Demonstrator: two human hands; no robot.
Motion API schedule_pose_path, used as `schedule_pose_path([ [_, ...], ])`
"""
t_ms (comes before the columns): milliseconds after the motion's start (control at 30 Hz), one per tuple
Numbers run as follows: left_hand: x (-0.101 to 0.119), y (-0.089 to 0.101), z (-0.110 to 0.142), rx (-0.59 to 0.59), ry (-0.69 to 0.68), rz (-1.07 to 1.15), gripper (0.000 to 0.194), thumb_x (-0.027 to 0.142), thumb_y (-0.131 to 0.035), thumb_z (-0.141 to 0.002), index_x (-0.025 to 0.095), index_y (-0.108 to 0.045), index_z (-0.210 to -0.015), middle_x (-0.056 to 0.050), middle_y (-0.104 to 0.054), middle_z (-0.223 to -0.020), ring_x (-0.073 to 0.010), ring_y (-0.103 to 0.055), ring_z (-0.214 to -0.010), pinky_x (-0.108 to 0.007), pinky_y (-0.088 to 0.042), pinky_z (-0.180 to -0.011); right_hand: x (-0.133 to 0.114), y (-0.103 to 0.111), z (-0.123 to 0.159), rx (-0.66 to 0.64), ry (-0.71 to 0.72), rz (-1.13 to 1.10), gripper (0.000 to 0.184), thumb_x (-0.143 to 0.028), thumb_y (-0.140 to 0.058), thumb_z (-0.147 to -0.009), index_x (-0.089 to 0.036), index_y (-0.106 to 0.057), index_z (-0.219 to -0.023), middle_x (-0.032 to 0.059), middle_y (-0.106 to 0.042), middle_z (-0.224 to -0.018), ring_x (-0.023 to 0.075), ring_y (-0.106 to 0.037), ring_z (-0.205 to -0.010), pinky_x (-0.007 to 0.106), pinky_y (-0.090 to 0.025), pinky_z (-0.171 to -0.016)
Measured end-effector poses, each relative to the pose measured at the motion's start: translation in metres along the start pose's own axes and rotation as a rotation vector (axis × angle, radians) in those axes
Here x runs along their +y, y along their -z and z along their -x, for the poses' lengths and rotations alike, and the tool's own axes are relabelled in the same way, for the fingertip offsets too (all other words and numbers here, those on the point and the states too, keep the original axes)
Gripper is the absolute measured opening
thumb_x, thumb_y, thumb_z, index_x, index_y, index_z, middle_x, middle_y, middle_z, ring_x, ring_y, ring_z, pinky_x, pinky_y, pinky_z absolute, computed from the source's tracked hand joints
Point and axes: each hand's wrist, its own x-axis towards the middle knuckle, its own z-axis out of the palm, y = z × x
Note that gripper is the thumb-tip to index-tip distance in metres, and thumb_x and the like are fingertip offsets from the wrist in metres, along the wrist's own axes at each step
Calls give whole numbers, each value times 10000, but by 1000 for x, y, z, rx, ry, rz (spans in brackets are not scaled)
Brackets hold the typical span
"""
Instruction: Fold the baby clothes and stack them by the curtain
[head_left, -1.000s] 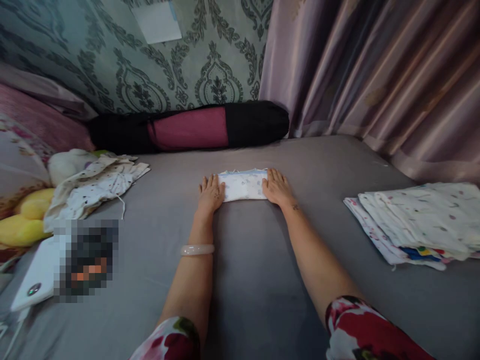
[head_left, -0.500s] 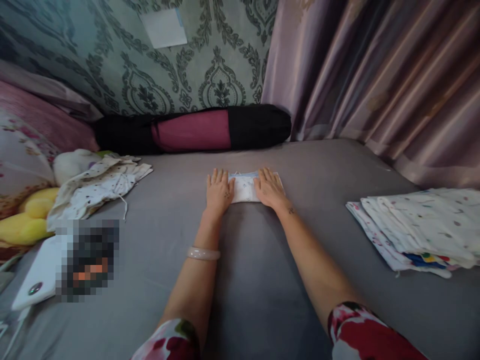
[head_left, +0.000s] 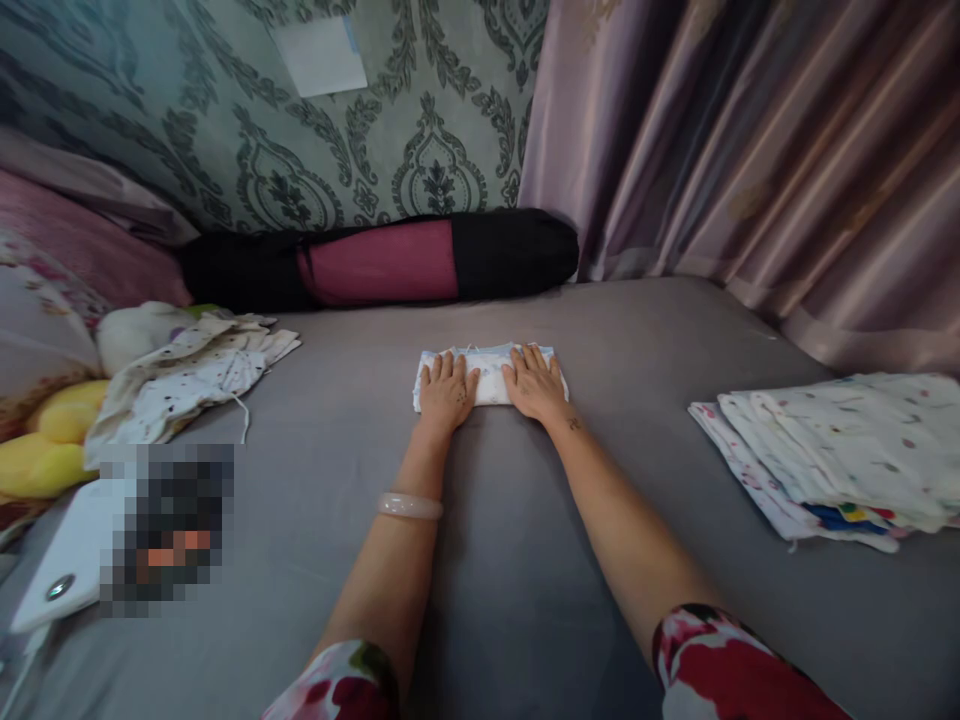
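A small folded white cloth (head_left: 491, 382) with a faint print and a light blue edge lies flat on the grey bed sheet (head_left: 360, 400). My left hand (head_left: 448, 390) rests palm down on its left part, fingers stretched out and a little apart. On the right part lies my right hand (head_left: 535, 382), also palm down with fingers spread. The middle of the cloth shows between my two thumbs. Each hand covers some of the cloth beneath it.
At the right lies a stack of folded printed cloths (head_left: 847, 440). Crumpled spotted cloth (head_left: 217, 370), a yellow plush toy (head_left: 60, 440) and a white device (head_left: 64, 560) are at the left. A long black and maroon bag (head_left: 382, 262) lies along the wall.
My left hand has shifted slightly right and inward on the cloth, uncovering its left edge. My right hand has moved slightly left. Both remain flat.
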Motion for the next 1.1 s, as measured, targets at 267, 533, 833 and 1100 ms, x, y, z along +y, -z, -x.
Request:
schedule_pose_path([
  [267,16,8,3,102,-61,43,560,410,-162,-998,155,-402,-1435,-98,-396,-1501,-262,-262,-1427,-478,-153,-1174,-15,5,4,30,140,-59,538,-368,-170,-1008,-173,-321,-1486,100,-263,-1559,247,-168,-1447,510,-116,-1154],
  [533,17,0,3,-15,-38,101,532,401,-212,-997,171,-397,-1439,-93,-350,-1527,-271,-293,-1413,-475,-205,-1161,-15,-8,1,10,152,-32,516,-327,-205,-998,-180,-371,-1464,76,-308,-1543,248,-241,-1425,521,-151,-1148],
  [833,10,12,3,112,38,83,519,351,-190,-1000,136,-436,-1403,-108,-435,-1474,-247,-309,-1404,-442,-208,-1162,-27,-6,1,107,285,-48,522,-321,-210,-992,-134,-397,-1442,93,-353,-1518,251,-221,-1432,538,-132,-1147],
  [1100,3,1,4,63,59,39,523,391,-218,-993,143,-440,-1397,-127,-406,-1489,-271,-330,-1391,-446,-234,-1145,-35,-10,7,90,307,-56,494,-293,-235,-987,-146,-448,-1408,90,-389,-1500,239,-298,-1399,477,-194,-1139],
])
